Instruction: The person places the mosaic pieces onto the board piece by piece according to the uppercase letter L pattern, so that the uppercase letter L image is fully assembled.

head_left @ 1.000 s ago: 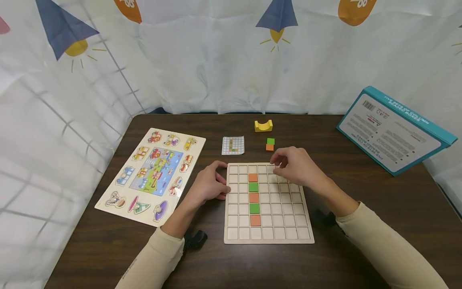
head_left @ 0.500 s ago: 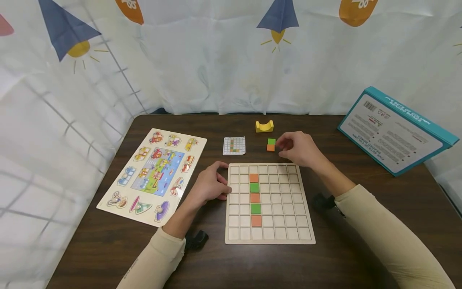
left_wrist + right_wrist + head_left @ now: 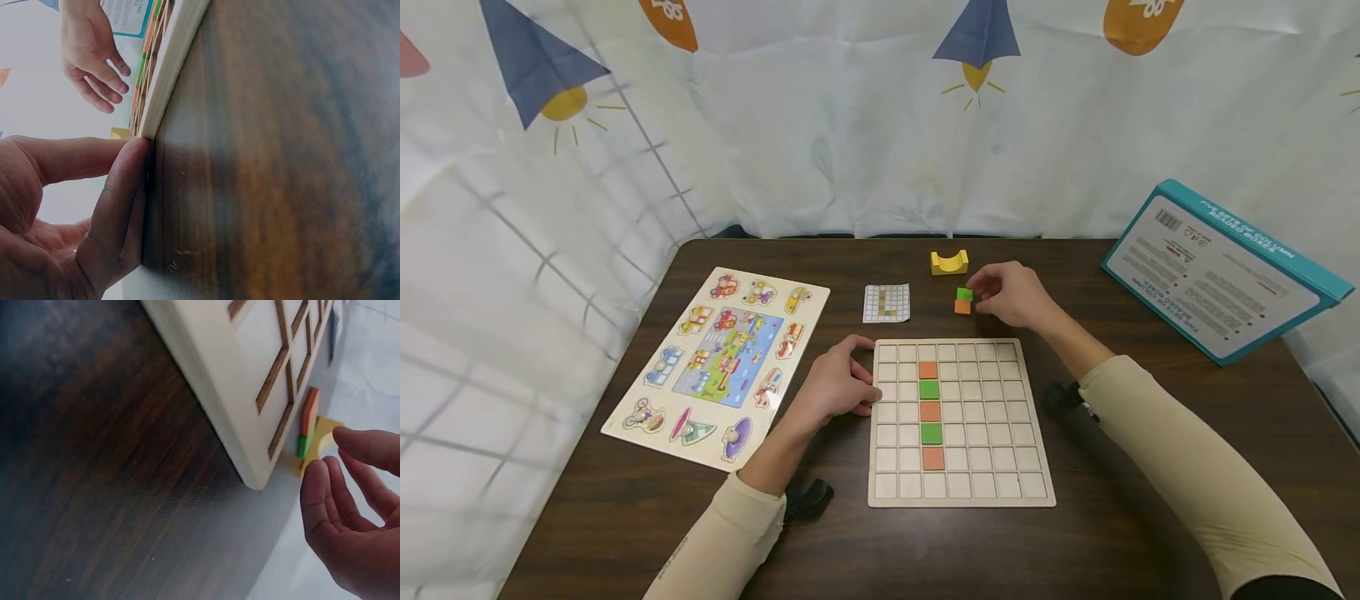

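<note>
A pale wooden grid board [image 3: 983,435] lies on the table, with orange and green square tiles alternating down one column. At its left edge rests my left hand [image 3: 838,379], index fingertip by the far corner and thumb lower along the side. Beyond the board, my right hand [image 3: 1015,293] reaches a loose green tile [image 3: 964,294], fingertips right at its right side. An orange tile [image 3: 962,307] lies against the green one's near side. In the right wrist view, the right thumb and fingers [image 3: 315,487] are parted with nothing between them.
A small printed grid card [image 3: 886,303] and a yellow arched block [image 3: 949,263] lie behind the board. To the left is a picture peg puzzle [image 3: 651,396]. A teal-edged box [image 3: 1217,275] stands at the right, and a printed curtain [image 3: 850,125] hangs behind the table.
My right hand has moved from over the board's far right part to the loose tiles beyond it. The green tile has turned slightly. My left hand stays at the board's edge.
</note>
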Demonstrator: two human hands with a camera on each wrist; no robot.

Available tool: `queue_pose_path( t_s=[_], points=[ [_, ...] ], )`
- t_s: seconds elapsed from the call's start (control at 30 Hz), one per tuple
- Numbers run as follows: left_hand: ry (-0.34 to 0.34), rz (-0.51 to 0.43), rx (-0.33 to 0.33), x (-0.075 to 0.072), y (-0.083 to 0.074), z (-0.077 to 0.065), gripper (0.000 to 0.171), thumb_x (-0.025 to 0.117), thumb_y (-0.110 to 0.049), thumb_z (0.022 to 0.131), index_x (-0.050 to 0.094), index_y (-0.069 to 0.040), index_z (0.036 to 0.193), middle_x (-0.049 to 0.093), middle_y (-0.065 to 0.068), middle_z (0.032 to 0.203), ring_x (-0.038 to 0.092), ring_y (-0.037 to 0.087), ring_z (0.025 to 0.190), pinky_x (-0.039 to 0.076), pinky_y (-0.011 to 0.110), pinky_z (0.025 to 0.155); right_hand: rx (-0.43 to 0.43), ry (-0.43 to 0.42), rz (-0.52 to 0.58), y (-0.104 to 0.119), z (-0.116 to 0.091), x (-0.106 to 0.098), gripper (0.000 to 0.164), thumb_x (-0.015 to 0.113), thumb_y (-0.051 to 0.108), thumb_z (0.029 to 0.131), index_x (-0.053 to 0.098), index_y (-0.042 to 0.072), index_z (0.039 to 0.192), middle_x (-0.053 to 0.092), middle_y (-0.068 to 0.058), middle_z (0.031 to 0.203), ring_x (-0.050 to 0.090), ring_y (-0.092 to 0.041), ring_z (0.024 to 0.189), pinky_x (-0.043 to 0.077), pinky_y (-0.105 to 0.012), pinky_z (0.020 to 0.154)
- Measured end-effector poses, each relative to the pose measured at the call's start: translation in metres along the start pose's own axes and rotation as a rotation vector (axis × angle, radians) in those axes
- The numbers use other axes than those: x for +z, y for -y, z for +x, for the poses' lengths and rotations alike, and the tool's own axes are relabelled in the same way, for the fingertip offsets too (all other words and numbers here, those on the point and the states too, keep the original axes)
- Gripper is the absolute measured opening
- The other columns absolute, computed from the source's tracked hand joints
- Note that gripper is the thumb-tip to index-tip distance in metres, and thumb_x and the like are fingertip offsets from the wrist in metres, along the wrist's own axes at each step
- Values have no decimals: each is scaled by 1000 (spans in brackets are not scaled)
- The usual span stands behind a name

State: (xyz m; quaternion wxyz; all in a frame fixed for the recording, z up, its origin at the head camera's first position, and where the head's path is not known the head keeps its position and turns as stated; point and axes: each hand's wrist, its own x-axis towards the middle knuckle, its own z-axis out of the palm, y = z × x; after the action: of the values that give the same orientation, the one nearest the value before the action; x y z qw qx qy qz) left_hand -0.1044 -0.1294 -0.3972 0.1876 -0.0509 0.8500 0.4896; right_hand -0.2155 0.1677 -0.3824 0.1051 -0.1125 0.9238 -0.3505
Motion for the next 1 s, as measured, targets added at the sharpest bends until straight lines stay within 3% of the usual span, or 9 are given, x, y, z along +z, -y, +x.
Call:
queue_pose_path(
  t_s=[0.43,0.7,1.0],
  points=[
    [1,2,-2,0,0,0,74,82,5,80,52,-13,145,67,15,93,69,20,56,64,34,54,41,50,57,-4,23,2,35,74,-1,91,71,1,125,68,-19,118,64,-31,105,57,-41,87],
    [1,-4,-5,0,-1,-1,74,82,5,80,52,-13,145,67,15,94,69,20,57,65,34,54,58,67,3,0,28,4,35,72,-1,92,70,2,127,68,-18,123,62,-32,109,56,-45,92],
    [0,-13,-7,0,0,-1,74,82,5,80,52,-13,145,66,15,93,69,20,57,65,34,54,20,67,-78,1,33,8,34,72,0,91,73,2,125,71,-19,122,63,-35,115,55,-50,101]
  ],
)
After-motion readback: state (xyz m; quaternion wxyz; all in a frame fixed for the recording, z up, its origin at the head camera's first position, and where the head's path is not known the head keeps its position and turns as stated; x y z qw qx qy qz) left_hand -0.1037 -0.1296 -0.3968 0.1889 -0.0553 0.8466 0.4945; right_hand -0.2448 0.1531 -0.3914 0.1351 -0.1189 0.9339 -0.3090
